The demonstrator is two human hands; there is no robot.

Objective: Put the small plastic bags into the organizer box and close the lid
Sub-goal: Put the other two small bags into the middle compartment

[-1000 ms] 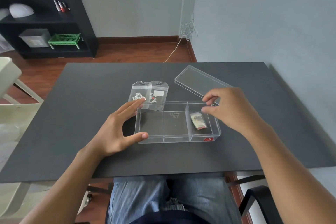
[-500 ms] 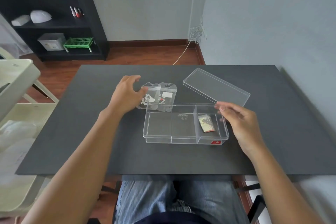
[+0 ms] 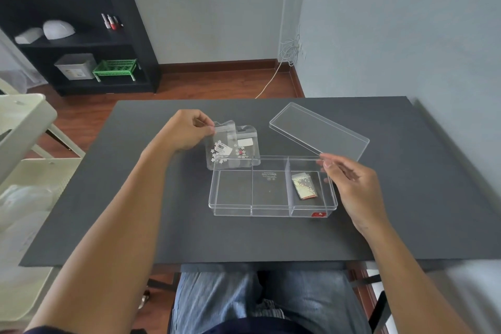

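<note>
Head view: clear organizer box (image 3: 272, 187) walls hard to trace; a second bag (image 3: 246, 144) lies half hidden behind the snowflake bag (image 3: 220, 150). Left hand (image 3: 184, 131) pinches that snowflake bag's top corner, just behind the box. Right hand (image 3: 352, 187) loosely spread, fingertips at the box's right rim, contact unclear. Glitter bag (image 3: 305, 186) in right compartment. Lid (image 3: 320, 131) off, on the dark surface (image 3: 135, 198).

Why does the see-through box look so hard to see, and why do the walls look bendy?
Head view: the clear organizer box and its lid show mostly as bright edge lines against the dark table; soft daylight, faint shadows; the wide-angle lens bows the wall corner and the shelf near the edges.
</note>
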